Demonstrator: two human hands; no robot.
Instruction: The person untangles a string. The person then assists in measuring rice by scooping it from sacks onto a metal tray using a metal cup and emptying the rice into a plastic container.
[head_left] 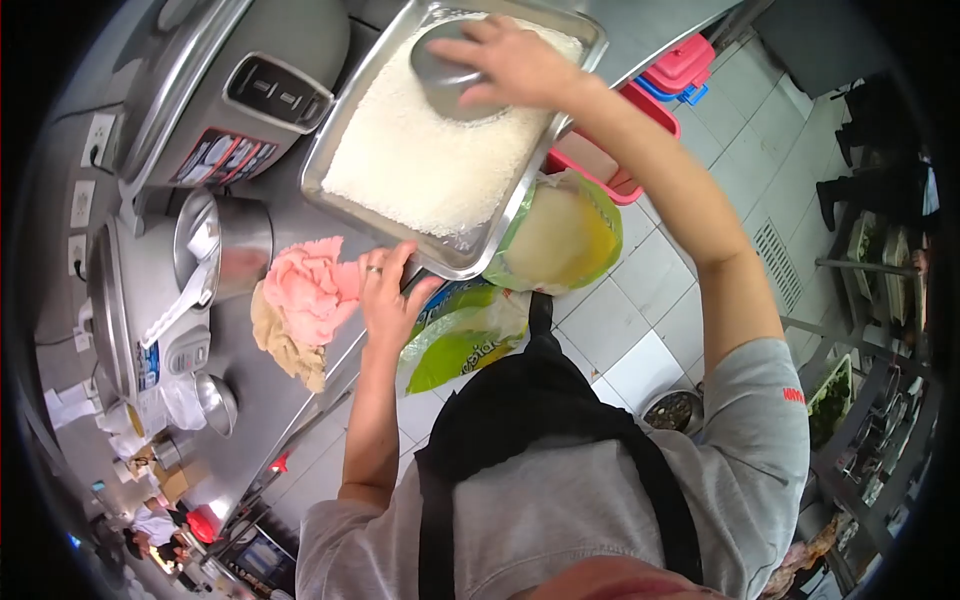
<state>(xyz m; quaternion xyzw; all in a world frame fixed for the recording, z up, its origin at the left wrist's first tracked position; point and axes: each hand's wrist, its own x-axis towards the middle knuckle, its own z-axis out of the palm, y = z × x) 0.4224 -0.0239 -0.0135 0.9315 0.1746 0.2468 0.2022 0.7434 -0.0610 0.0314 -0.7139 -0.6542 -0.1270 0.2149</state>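
Note:
A deep rectangular metal tray (318, 165) of white grains (420, 165), which look like rice, lies tilted across the counter edge. My right hand (510, 62) reaches over its far end, fingers spread round a round metal bowl (448, 75) that sits in the grains. At the tray's near side, my left hand (388, 295) has its fingertips on the rim, with the thumb apart. Just left of that hand lie a crumpled pink cloth (308, 288) and a tan cloth (288, 345).
Beside the tray are a large grey cooker (270, 60), a metal pot (245, 235) with a white-handled utensil and a small bowl (215, 402). Below the edge stand an open green-yellow bag (565, 235) of grains, a green bag (465, 335) and a pink bin (665, 115). A shelf rack stands right.

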